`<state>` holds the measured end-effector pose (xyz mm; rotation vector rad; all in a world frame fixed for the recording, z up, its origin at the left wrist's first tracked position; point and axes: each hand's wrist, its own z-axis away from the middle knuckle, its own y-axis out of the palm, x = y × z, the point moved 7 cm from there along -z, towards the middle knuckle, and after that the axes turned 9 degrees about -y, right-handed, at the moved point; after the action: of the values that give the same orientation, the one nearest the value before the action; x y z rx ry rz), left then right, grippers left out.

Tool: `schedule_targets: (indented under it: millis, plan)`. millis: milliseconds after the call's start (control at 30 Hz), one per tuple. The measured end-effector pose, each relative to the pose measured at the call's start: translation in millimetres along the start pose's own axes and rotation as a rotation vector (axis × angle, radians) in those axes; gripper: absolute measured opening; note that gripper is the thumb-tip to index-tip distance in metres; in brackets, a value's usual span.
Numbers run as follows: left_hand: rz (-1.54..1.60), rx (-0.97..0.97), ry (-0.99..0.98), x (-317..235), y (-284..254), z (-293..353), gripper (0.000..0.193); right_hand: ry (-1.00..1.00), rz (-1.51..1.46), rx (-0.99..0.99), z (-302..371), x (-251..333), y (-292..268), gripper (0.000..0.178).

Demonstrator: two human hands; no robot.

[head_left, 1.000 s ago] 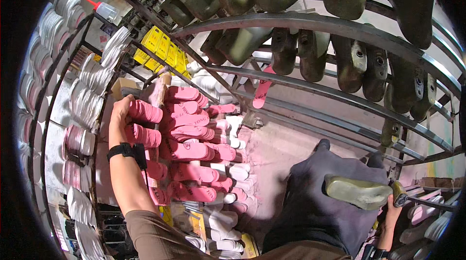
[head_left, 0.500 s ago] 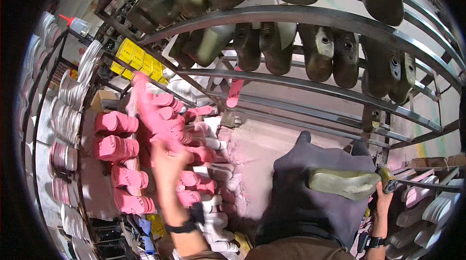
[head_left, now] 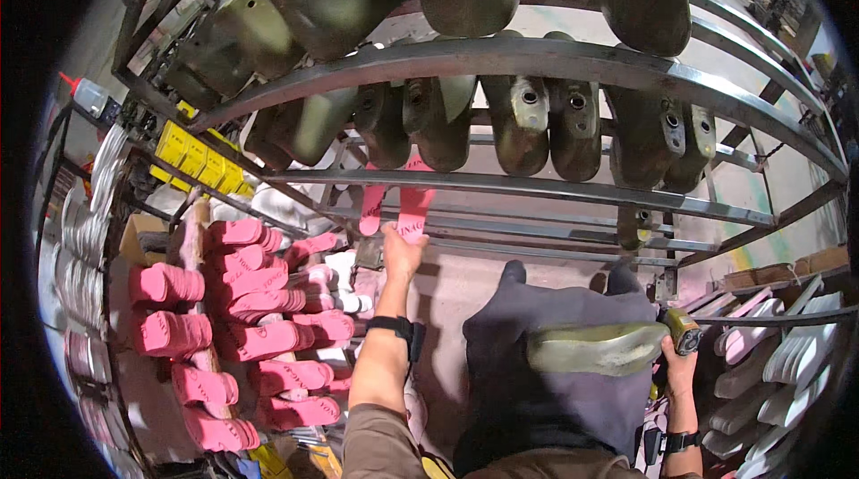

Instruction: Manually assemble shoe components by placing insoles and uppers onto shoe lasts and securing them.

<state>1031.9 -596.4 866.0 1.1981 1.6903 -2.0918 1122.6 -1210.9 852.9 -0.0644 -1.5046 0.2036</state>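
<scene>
My left hand (head_left: 404, 251) reaches forward to the metal rack, its fingers closed on the lower end of a pink insole (head_left: 414, 206) with dark print. The insole stands upright just below the hanging shoe lasts, beside another pink insole (head_left: 371, 203). At the right, my right hand (head_left: 680, 366) grips an olive-green shoe last (head_left: 595, 347) by its thick end. That last lies sideways above my dark apron, its smooth sole side towards me. Some of the right fingers are hidden behind it.
Ahead, the metal rack (head_left: 537, 184) carries rows of dark green shoe lasts (head_left: 519, 126). Stacks of pink insoles (head_left: 273, 336) hang at my left, near yellow boxes (head_left: 201, 157) and a red-tipped bottle (head_left: 89, 96). White insoles (head_left: 796, 389) fill a rack at the right.
My left hand has moved from the pink insole stacks forward and right to the rack, with a pink insole now in it. The right hand still holds the last. The view has shifted.
</scene>
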Motion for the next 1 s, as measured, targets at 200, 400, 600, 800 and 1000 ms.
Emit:
schedule_targets:
  millis: [200, 400, 600, 800, 1000]
  plan:
    - [-0.113, -0.128, -0.017, -5.4, 11.9, -18.6, 0.059, 0.079, 0.034, -0.009, 2.1, 31.0, 15.5, 0.047]
    - [-0.047, -0.207, -0.027, 3.8, -1.0, -9.1, 0.063, 0.043, 0.030, -0.001, 0.9, 14.3, 10.7, 0.044]
    - [0.089, -0.107, 0.075, -14.6, -10.1, 43.6, 0.052, 0.058, 0.055, -0.059, 7.2, -12.9, -7.7, 0.045]
    - [0.210, 0.626, 0.258, -43.5, -17.9, 212.7, 0.066, -0.029, 0.163, -0.034, -2.0, 7.8, 5.7, 0.050]
    - [-0.609, 0.464, 0.984, -169.2, 28.9, 339.3, 0.060, -0.054, 0.108, -0.056, -3.7, 10.7, 0.3, 0.043]
